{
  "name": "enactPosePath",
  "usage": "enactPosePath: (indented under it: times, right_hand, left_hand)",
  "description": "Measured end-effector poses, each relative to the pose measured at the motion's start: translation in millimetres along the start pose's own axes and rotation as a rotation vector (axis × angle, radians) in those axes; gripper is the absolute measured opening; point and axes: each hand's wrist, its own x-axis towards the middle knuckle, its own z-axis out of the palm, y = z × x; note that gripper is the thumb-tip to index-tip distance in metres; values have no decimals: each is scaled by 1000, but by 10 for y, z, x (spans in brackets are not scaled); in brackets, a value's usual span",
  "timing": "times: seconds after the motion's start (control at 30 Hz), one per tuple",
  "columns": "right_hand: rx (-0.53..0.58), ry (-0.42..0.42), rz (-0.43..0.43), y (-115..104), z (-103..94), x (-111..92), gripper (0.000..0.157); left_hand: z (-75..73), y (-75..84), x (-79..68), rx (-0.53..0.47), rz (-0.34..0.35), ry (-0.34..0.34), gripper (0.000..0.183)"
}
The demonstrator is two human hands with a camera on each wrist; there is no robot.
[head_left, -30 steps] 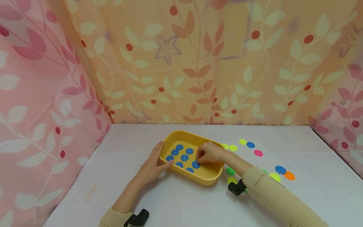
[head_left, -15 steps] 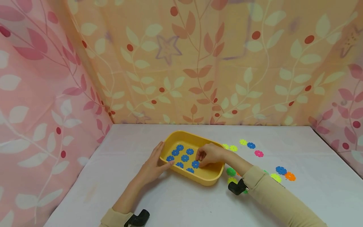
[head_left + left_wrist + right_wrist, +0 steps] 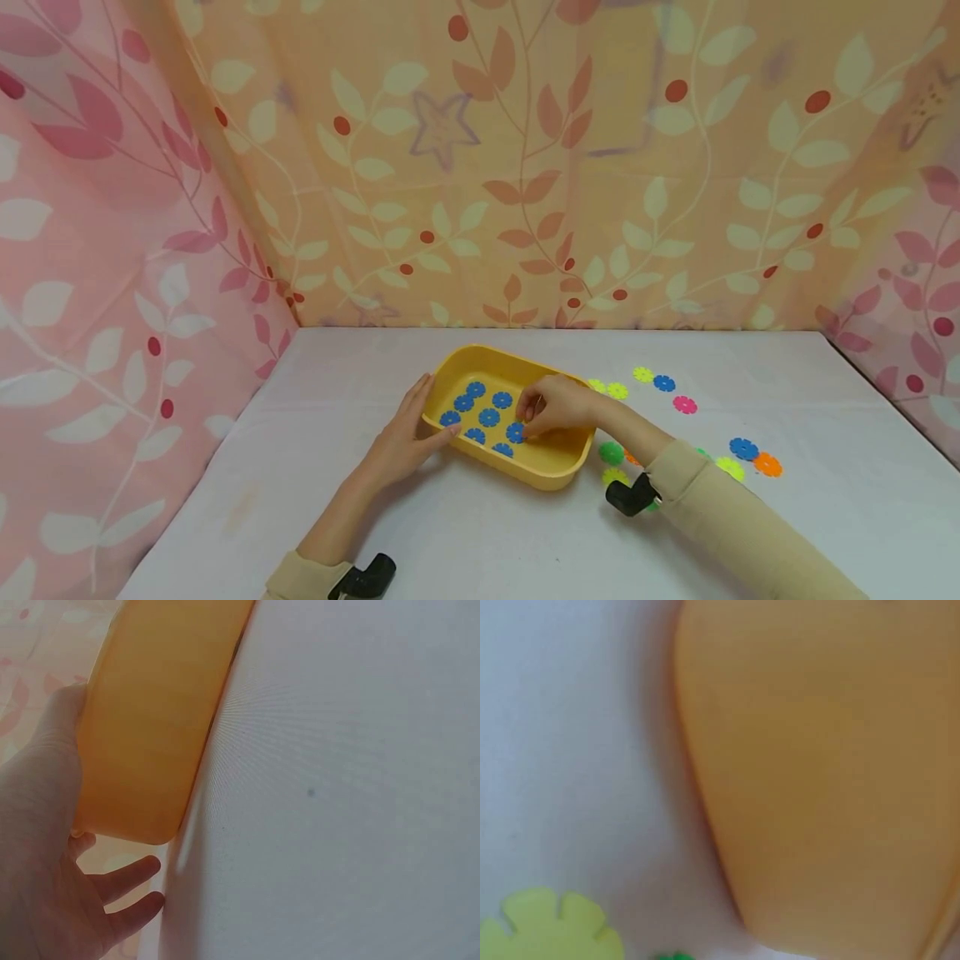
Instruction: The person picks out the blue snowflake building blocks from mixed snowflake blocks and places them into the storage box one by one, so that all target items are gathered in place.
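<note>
A yellow plastic tub (image 3: 558, 458) sits on the table, with several blue flower-shaped snowflake discs (image 3: 489, 417) spread over its floor. At its left end my left hand (image 3: 401, 446) grips the edge, thumb over the rim and fingers along the outside. In the left wrist view this hand (image 3: 45, 825) lies against the tub's orange-looking wall (image 3: 150, 727), two lower fingers spread free. Reaching over the tub's right side, my right hand (image 3: 558, 404) pinches one blue snowflake disc (image 3: 515, 432) at its edge. The right wrist view shows only the tub's outer wall (image 3: 817, 772), the fingers hidden.
Right of the tub lie loose discs: a pink one (image 3: 684, 405), an orange one (image 3: 767, 465), a blue one (image 3: 743, 449), a green one (image 3: 611, 453) and several yellow ones (image 3: 642, 374). Some are partly under the right forearm. Patterned curtains (image 3: 517, 167) enclose the table (image 3: 480, 542).
The right hand shifts very slightly inside the tub, and the pinched blue disc moves a touch left and up. The left hand and the tub stay put.
</note>
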Motion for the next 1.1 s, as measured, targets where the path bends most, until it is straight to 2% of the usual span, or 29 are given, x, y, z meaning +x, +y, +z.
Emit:
enactPosePath:
  times: [0.13, 0.23, 0.43, 0.63, 0.73, 0.9, 1.1]
  right_hand:
    - [52, 59, -60, -1, -84, -94, 22]
    - [129, 132, -57, 1, -177, -208, 28]
    - [327, 317, 21, 214, -371, -517, 39]
    - [447, 477, 96, 545, -516, -876, 42]
    - [439, 523, 149, 721, -558, -1024, 48]
    - [361, 585, 220, 971, -608, -1213, 57]
    - [213, 620, 321, 1183, -658, -1362, 55]
  left_hand:
    - [12, 0, 1, 1, 0, 1, 96]
    - [11, -1, 0, -3, -1, 2, 95]
    - [6, -9, 10, 3, -6, 4, 95]
    - [4, -19, 3, 1, 2, -2, 96]
    - [0, -20, -4, -1, 4, -1, 97]
    - [-4, -18, -8, 2, 6, 1, 95]
    - [1, -4, -8, -2, 3, -5, 93]
